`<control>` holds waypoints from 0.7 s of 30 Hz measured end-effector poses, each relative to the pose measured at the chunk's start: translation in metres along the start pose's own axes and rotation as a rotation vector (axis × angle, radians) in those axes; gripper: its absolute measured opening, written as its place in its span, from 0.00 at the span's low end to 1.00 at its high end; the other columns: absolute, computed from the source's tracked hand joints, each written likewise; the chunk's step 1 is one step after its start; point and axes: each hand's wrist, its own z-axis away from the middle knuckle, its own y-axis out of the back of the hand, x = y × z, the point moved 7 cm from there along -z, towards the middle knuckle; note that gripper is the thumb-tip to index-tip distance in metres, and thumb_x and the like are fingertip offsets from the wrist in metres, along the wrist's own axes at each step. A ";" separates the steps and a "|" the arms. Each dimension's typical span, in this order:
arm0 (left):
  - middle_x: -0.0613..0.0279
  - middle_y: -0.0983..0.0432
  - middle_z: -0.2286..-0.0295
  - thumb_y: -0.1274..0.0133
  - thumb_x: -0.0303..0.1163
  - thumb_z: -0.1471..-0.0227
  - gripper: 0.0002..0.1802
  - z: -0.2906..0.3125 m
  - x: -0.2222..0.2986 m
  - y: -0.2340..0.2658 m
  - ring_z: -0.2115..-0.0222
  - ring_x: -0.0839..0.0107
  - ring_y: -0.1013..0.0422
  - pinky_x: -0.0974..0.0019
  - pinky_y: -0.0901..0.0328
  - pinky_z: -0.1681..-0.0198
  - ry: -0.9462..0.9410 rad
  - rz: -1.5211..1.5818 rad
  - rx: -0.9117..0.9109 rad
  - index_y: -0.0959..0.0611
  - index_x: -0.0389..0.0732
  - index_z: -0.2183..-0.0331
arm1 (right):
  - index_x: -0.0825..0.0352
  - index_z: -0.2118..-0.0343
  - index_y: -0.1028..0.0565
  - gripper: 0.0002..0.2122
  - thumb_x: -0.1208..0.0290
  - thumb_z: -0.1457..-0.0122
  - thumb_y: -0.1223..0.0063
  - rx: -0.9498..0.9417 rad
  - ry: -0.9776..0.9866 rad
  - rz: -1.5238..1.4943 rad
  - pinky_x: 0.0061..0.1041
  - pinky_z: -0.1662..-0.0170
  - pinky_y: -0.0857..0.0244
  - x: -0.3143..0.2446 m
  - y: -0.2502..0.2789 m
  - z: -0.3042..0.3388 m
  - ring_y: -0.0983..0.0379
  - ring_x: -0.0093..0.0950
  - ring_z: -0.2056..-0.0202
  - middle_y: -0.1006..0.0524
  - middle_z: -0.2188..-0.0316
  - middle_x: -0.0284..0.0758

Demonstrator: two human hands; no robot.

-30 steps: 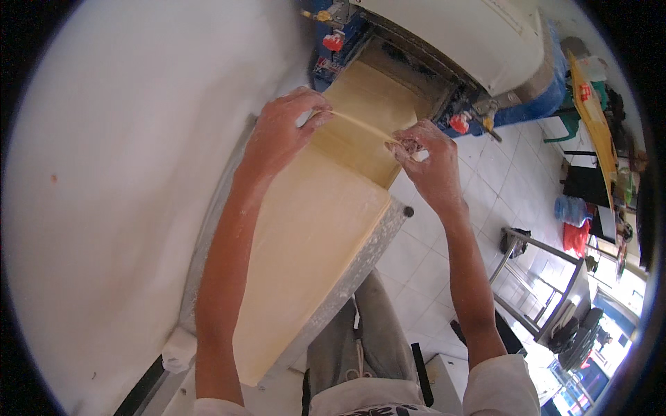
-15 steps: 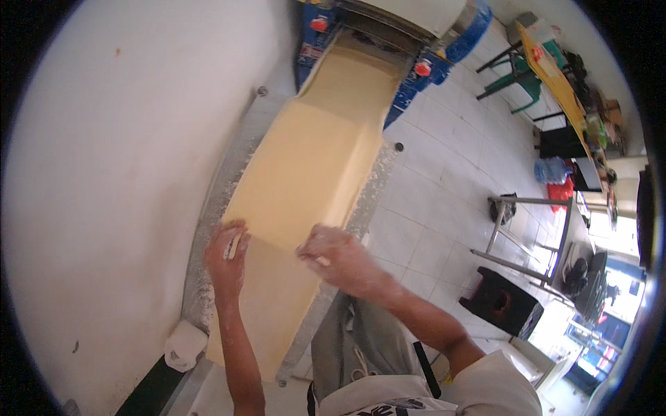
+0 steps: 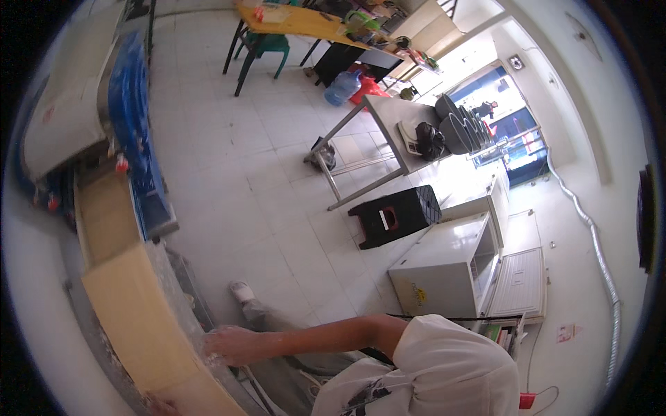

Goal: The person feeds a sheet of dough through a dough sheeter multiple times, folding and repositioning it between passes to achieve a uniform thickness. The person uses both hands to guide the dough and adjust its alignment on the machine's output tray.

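Note:
A long pale-yellow dough sheet (image 3: 139,312) runs from the roller machine (image 3: 76,104) down a flour-dusted table (image 3: 182,295) at the left. My right hand (image 3: 232,345), dusted with flour, is at the sheet's right edge with its fingers curled closed. What lies inside those fingers is hidden. Only a small part of my left hand (image 3: 161,403) shows on the dough at the lower edge of the view, its fingers mostly cut off and dim.
Blue side panels (image 3: 135,139) flank the machine. Across the tiled floor (image 3: 257,208) stand a black stool (image 3: 399,216), a metal table (image 3: 409,132) with dark pots, a white chest (image 3: 444,267) and a yellow-topped table (image 3: 298,22). A blue water bottle (image 3: 343,89) stands near it.
My view has swung to the right, bringing the room in and pushing the dough and machine to the left. My left hand has mostly left the view. My right hand stays closed beside the dough.

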 end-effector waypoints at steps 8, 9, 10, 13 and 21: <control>0.49 0.17 0.66 0.37 0.58 0.52 0.40 -0.030 -0.012 0.009 0.70 0.59 0.21 0.49 0.26 0.65 -0.313 -0.365 0.088 0.23 0.53 0.40 | 0.67 0.56 0.25 0.13 0.66 0.41 0.44 0.226 -0.174 0.149 0.48 0.52 0.29 0.101 0.095 0.056 0.25 0.46 0.54 0.25 0.58 0.44; 0.47 0.17 0.66 0.37 0.60 0.51 0.41 -0.026 0.009 0.013 0.70 0.59 0.21 0.49 0.26 0.64 -0.479 -0.332 0.203 0.24 0.52 0.39 | 0.66 0.55 0.25 0.14 0.66 0.42 0.44 0.233 -0.217 0.138 0.49 0.53 0.29 0.106 0.111 0.062 0.25 0.46 0.54 0.24 0.58 0.44; 0.47 0.17 0.66 0.37 0.60 0.51 0.41 -0.031 0.013 0.010 0.70 0.59 0.21 0.49 0.26 0.64 -0.408 -0.324 0.184 0.24 0.52 0.39 | 0.66 0.54 0.25 0.15 0.65 0.41 0.44 0.188 -0.276 0.135 0.49 0.52 0.30 0.115 0.118 0.063 0.25 0.46 0.54 0.24 0.57 0.44; 0.47 0.17 0.65 0.37 0.60 0.51 0.41 -0.036 0.050 -0.015 0.69 0.58 0.21 0.48 0.26 0.64 -0.216 -0.312 0.147 0.24 0.52 0.39 | 0.65 0.51 0.25 0.16 0.63 0.40 0.43 0.088 -0.404 0.132 0.48 0.50 0.31 0.139 0.142 0.073 0.25 0.46 0.52 0.24 0.55 0.43; 0.46 0.17 0.65 0.38 0.60 0.50 0.41 -0.040 0.122 -0.047 0.69 0.57 0.21 0.46 0.26 0.63 -0.079 -0.277 0.160 0.25 0.52 0.39 | 0.64 0.48 0.27 0.18 0.61 0.36 0.44 0.185 -0.279 0.076 0.50 0.48 0.33 0.185 0.193 0.076 0.27 0.46 0.49 0.25 0.50 0.43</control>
